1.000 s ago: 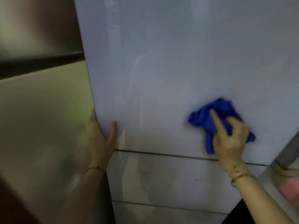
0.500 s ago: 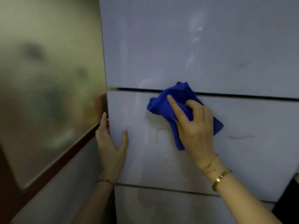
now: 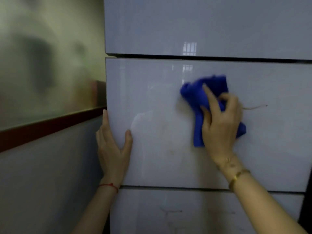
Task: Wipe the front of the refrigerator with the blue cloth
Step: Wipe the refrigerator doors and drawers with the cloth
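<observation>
The glossy white refrigerator [image 3: 160,115] fills the view, its front split by two dark horizontal gaps into an upper door, a middle drawer and a lower drawer. My right hand [image 3: 221,125] presses the crumpled blue cloth [image 3: 199,98] flat against the middle drawer front, right of centre. My left hand [image 3: 113,149] grips the left edge of that drawer, thumb on the front and fingers wrapped around the side. A thin brown streak [image 3: 255,107] marks the panel just right of the cloth.
A frosted glass panel [image 3: 47,65] with a dark red frame rail [image 3: 50,127] stands close on the left, with a grey wall [image 3: 47,191] below it. A dark gap [image 3: 306,208] runs down the refrigerator's lower right edge.
The cloth and my right hand have moved down from the gap below the upper door onto the middle drawer front. My left hand keeps its hold on the drawer's left edge. The view has shifted.
</observation>
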### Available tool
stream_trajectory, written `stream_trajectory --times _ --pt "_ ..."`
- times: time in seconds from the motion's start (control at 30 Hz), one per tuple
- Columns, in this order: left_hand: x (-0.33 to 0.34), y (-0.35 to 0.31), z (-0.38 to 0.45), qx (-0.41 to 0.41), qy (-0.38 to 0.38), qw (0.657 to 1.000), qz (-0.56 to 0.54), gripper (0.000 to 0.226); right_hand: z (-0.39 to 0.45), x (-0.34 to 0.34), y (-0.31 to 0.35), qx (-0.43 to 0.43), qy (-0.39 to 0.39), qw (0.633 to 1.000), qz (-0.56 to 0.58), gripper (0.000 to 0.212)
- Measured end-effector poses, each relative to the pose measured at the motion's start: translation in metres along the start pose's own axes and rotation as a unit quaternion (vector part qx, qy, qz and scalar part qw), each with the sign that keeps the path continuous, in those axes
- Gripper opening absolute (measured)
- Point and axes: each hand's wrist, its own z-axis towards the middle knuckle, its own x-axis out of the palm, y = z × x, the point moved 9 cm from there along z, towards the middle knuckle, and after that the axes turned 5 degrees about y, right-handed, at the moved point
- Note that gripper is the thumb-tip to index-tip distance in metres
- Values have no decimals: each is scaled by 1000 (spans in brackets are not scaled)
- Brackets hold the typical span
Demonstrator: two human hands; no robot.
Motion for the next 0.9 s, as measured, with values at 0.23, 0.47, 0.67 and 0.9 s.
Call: stream_trajectory --times 0.23,0.47,0.67,0.9 --pt "-1 0 1 13 -1 1000 9 79 -77 24 73 -197 70 978 -26 50" --pt "1 -2 -1 11 4 1000 -6 77 -24 -13 -33 4 -1 1000 -8 44" --pt "0 -3 -2 5 -3 1000 6 76 12 8 15 -28 1 1000 -6 43" --pt "-1 -7 -2 12 -6 1000 21 76 -106 -15 -40 -23 49 998 -42 61"
